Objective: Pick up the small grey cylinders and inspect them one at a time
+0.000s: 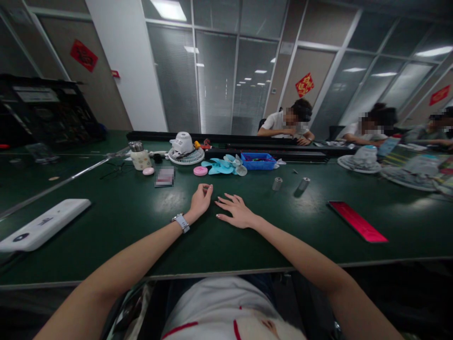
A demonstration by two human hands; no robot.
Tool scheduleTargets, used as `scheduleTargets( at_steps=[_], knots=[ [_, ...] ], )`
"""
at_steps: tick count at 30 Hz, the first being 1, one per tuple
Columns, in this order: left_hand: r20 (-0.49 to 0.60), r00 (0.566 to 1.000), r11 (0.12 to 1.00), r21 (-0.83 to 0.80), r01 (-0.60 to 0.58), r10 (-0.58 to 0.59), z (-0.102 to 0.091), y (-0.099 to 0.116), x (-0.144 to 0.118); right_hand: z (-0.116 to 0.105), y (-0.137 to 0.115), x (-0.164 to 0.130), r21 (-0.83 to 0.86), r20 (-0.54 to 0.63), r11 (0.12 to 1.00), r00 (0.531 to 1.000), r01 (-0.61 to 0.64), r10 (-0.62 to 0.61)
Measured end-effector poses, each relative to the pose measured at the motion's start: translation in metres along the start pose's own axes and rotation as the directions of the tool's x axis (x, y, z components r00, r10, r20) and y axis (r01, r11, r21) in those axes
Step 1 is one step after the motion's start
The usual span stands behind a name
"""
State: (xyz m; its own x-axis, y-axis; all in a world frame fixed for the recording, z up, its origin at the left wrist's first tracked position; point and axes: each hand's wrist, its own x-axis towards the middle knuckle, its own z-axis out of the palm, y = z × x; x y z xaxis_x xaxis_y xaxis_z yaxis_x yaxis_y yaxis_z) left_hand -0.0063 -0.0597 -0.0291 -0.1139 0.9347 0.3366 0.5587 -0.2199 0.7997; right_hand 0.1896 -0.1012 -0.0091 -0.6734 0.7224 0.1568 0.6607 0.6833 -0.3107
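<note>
My left hand [201, 200] rests on the green table [141, 250], its fingers loosely curled and apart, with nothing in them. A watch with a light band [182, 222] is on that wrist. My right hand [235, 211] lies palm down beside it, fingers spread and holding nothing. A small gap separates the two hands. Beyond them are a round pink case [200, 171], light-blue fan blades [224, 165] and a blue basket [258, 161] of small parts. Two metal cylinders [277, 183] [304, 183] stand further to the right.
A white fan part [183, 146] and a patterned bottle [140, 158] stand at the back left. A white device [46, 224] lies at far left, a red-screened phone [357, 221] at right. Black rails [226, 137] cross the back. Several people [286, 125] sit beyond.
</note>
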Motion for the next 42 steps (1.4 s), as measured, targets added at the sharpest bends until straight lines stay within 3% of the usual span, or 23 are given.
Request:
scheduleTargets(
  at_steps=[9,14,17,21,24,28,35,42],
  knots=[
    [0.008,1.000,1.000,0.001,0.010,-0.010,0.000,-0.003,0.002,0.004,-0.002,0.011,0.011,-0.012,0.999,0.999,0.034,-0.034],
    [0.022,1.000,1.000,-0.004,-0.009,0.009,0.001,-0.005,0.002,-0.014,0.020,0.000,-0.129,-0.186,0.991,0.982,-0.034,0.009],
    [0.031,0.999,1.000,-0.003,-0.022,0.022,0.001,-0.006,0.003,-0.034,0.049,-0.007,-0.234,-0.378,0.946,0.917,-0.225,0.125],
    [0.045,0.999,1.000,0.000,-0.028,0.028,0.001,-0.006,0.003,-0.055,0.098,-0.026,-0.286,-0.562,0.819,0.779,-0.498,0.277],
    [0.048,0.999,1.000,0.001,-0.025,0.025,0.001,-0.008,0.003,-0.059,0.130,-0.040,-0.281,-0.576,0.729,0.717,-0.625,0.393],
    [0.048,0.999,1.000,0.009,-0.025,0.024,0.001,-0.009,0.004,-0.054,0.152,-0.047,-0.289,-0.538,0.666,0.692,-0.687,0.481],
    [0.055,0.998,1.000,0.010,-0.026,0.026,0.001,-0.008,0.003,-0.056,0.154,-0.047,-0.266,-0.611,0.633,0.635,-0.727,0.472],
    [0.070,0.997,1.000,-0.004,-0.012,0.012,0.000,-0.004,0.002,-0.053,0.157,-0.049,-0.289,-0.556,0.618,0.654,-0.731,0.514]
  ],
)
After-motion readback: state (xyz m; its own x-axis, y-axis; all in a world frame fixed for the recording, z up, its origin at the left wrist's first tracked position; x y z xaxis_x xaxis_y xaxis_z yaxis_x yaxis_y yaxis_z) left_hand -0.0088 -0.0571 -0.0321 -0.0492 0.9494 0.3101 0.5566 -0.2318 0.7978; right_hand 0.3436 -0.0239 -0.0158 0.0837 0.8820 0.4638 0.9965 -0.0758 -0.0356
